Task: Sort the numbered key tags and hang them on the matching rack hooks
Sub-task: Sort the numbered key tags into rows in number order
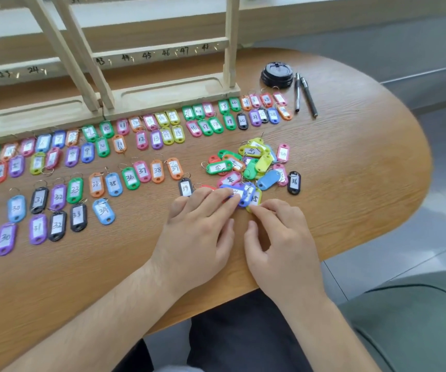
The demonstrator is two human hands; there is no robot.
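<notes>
Coloured key tags with handwritten numbers lie in sorted rows (125, 181) across the wooden table (350, 167). A loose unsorted pile of tags (251, 163) sits at mid-right. My left hand (197, 226) lies flat with straight fingertips pressing a blue tag (236, 193) at the pile's near edge. My right hand (278, 234) touches a yellow-green tag (255, 201) with its index fingertip, thumb tucked below. A pale wooden rack (163, 52) with numbered bars and small hooks stands at the back.
A black cup lid (277, 75) and two pens (303, 93) lie at the table's back right. A lone black tag marked 36 (294, 183) sits right of the pile. The table's curved edge runs along the right, with grey floor beyond it.
</notes>
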